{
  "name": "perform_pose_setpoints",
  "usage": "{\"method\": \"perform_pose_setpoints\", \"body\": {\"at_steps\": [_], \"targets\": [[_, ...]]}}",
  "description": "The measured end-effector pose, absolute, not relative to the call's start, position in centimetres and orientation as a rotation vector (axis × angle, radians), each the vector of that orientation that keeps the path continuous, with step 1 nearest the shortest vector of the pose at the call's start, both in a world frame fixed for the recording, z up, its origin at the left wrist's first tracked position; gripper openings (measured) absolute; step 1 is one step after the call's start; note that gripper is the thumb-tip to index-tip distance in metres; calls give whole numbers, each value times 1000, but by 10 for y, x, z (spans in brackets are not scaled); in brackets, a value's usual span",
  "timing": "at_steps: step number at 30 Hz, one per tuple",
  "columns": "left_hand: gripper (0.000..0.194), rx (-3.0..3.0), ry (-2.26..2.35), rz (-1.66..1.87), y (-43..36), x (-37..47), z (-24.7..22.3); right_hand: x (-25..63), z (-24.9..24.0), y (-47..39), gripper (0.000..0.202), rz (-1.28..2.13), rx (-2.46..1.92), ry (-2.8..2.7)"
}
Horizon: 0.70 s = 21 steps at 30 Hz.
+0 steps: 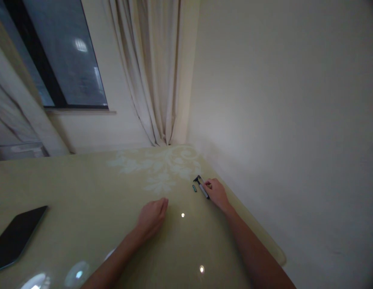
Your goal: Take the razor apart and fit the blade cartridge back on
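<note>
My right hand (215, 192) is over the table's right side, thumb and fingers pinched together. A thin pale piece with a dark end seems to run from the fingertips, too small to name. Right beside the fingers lies a razor (203, 190) with a black T-shaped head and a grey-and-black handle. A small dark green piece (194, 188) lies left of the razor, apart from it. My left hand (153, 216) rests nearer to me, curled into a loose fist, with nothing showing in it.
The glossy yellow-green table (93, 196) has a pale floral pattern at its far corner. A dark flat tablet-like slab (18, 237) lies at the left. The wall (279, 120) borders the table's right edge. Curtains (156, 72) and a window (66, 52) are behind.
</note>
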<state>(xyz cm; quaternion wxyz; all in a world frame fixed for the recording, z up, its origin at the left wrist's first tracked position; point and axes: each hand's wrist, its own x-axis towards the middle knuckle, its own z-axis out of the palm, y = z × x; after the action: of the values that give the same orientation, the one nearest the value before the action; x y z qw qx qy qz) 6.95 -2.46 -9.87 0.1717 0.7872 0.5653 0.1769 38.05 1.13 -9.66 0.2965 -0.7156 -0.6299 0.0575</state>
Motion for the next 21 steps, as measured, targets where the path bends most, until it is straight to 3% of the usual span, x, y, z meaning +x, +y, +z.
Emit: {"method": "perform_pose_setpoints", "body": {"at_steps": [4,7,11,17,21], "targets": [[27,2315,1462,462,-5,126,-92,374,-94,9,24,164,-1931,-1734],[56,2292,1496,466,13,162,-87,368,-93,5,22,152,-1951,-1759],[48,2241,1546,483,32,184,-82,363,-92,1,14,131,-1980,-1761],[34,2232,1539,495,37,179,-80,359,-90,-1,13,110,-2008,-1725],[35,2244,1534,465,40,125,-82,356,-88,-3,9,109,-2032,-1703]]}}
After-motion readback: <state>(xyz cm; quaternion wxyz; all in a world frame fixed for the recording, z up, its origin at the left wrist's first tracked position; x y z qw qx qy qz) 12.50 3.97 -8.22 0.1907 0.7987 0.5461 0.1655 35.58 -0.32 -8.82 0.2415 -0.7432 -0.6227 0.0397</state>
